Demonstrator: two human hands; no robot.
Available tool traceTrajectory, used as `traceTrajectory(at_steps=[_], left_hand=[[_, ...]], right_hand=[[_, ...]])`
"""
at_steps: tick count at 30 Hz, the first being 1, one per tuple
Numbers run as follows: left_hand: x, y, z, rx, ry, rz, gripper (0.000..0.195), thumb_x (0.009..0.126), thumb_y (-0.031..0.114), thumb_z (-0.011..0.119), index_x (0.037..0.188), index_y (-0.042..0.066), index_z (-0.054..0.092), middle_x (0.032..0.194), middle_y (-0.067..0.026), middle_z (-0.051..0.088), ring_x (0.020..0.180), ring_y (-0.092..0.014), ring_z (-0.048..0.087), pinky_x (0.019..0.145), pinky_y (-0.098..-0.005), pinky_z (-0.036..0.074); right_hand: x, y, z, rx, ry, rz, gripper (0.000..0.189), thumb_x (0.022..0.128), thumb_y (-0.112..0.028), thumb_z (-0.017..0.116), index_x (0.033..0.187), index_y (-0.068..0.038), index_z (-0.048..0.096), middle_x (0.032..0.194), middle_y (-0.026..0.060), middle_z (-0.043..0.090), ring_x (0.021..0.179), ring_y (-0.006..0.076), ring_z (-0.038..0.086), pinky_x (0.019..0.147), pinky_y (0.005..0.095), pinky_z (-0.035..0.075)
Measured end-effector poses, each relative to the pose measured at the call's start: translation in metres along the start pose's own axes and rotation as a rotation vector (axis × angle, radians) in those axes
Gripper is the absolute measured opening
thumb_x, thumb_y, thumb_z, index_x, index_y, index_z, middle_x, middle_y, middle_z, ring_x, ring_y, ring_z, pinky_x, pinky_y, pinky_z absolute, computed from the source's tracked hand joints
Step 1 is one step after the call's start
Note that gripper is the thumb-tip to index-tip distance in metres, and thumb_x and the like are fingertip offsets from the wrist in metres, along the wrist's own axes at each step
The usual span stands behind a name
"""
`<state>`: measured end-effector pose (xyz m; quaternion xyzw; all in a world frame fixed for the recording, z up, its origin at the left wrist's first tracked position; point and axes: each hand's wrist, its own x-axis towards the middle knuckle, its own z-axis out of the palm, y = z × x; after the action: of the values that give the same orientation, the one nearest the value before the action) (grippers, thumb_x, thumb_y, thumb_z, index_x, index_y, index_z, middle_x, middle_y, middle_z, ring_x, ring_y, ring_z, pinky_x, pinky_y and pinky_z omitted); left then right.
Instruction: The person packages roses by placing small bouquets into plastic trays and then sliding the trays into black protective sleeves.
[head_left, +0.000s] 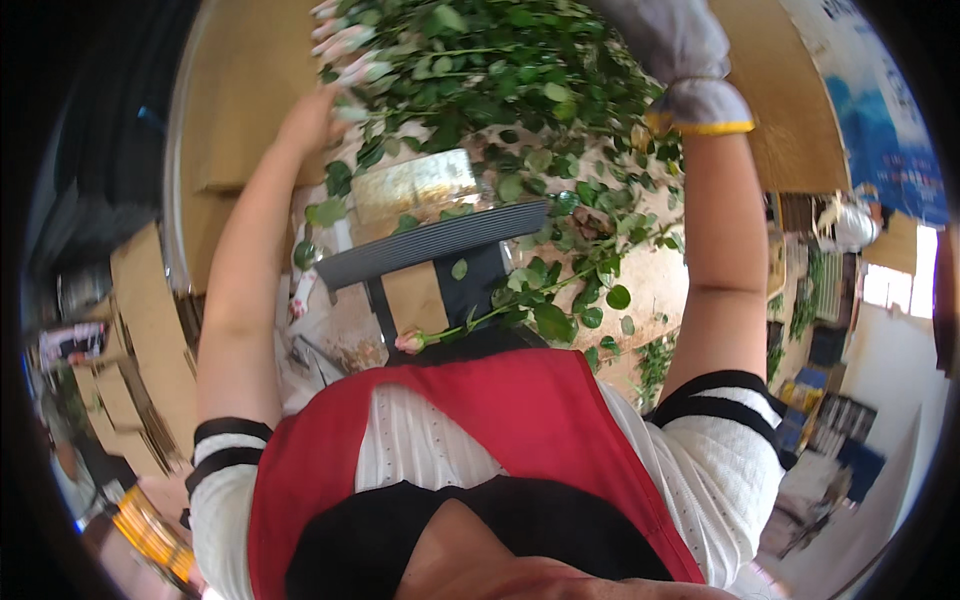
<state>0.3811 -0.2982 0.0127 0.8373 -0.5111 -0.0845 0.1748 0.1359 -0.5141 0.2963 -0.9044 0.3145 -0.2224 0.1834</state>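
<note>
My left hand (321, 118), bare and blurred, is at the pale pink-and-white rose heads (364, 69) at the left end of a leafy pile of cut roses (480, 67). Whether its fingers grip a bloom cannot be made out. My right hand (667, 41), in a grey glove with a yellow-edged cuff, reaches over the stem side of the pile; its fingers are hidden or cut off by the picture's top edge. A single pink rose (410, 341) lies close to my body, its leafy stem running up to the right. Beside it stands a ridged dark grey bar (435, 244) on a black base.
Cardboard (247, 97) flanks the work surface on the left, with another cardboard sheet (787, 105) on the right. Loose leaves (536, 161) litter the surface. A scratched metal plate (412, 187) lies behind the bar. Scissors-like metal handles (311, 356) show at the lower left, partly hidden.
</note>
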Motion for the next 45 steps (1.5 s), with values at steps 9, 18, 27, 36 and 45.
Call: traceTrajectory(at_steps=[9,18,27,36,45], left_hand=[[0.013,0.008,0.034,0.136,-0.119,0.159,0.048,0.071,0.022,0.074,0.117,0.012,0.063,0.103,-0.0177,0.06,0.098,-0.038,0.057,0.088,-0.0438,0.047],[-0.008,0.091,0.007,-0.69,-0.179,-0.093,0.032,0.077,0.012,0.071,0.106,0.003,0.062,0.094,-0.0166,0.066,0.081,-0.027,0.062,0.075,-0.035,0.049],[0.031,0.048,0.022,-0.336,0.207,0.148,0.056,0.075,0.021,0.077,0.124,0.006,0.055,0.125,-0.0177,0.055,0.114,-0.035,0.054,0.096,-0.0403,0.045],[0.066,-0.013,0.063,0.092,-0.049,-0.08,0.079,0.073,0.014,0.075,0.14,0.008,0.034,0.122,-0.0283,0.051,0.105,-0.043,0.057,0.089,-0.0449,0.047],[0.094,0.066,-0.1,-0.577,-0.189,-0.079,0.034,0.085,0.015,0.064,0.115,0.002,0.056,0.094,-0.0058,0.063,0.074,-0.011,0.061,0.066,-0.0269,0.05]], right_hand=[[-0.002,0.018,-0.028,0.153,0.07,-0.139,0.034,0.084,-0.025,0.065,0.113,-0.009,0.06,0.101,0.0186,0.066,0.094,0.0363,0.063,0.078,0.0437,0.052],[-0.079,0.047,0.158,-0.131,-0.297,-0.498,0.053,0.081,-0.019,0.063,0.131,-0.011,0.047,0.116,0.019,0.059,0.093,0.0401,0.062,0.08,0.0432,0.053],[-0.037,0.092,0.095,0.079,-0.575,0.038,0.054,0.082,-0.022,0.066,0.131,-0.005,0.05,0.117,0.0171,0.062,0.101,0.0316,0.063,0.088,0.0386,0.051],[0.016,0.143,-0.033,-0.239,0.395,-0.368,0.036,0.082,-0.016,0.064,0.117,-0.008,0.061,0.106,0.0184,0.065,0.099,0.0354,0.063,0.085,0.0403,0.05],[0.0,0.102,-0.067,-0.16,0.318,-0.531,0.034,0.08,-0.008,0.062,0.114,-0.005,0.06,0.107,0.0186,0.065,0.1,0.0348,0.062,0.086,0.0405,0.051]])
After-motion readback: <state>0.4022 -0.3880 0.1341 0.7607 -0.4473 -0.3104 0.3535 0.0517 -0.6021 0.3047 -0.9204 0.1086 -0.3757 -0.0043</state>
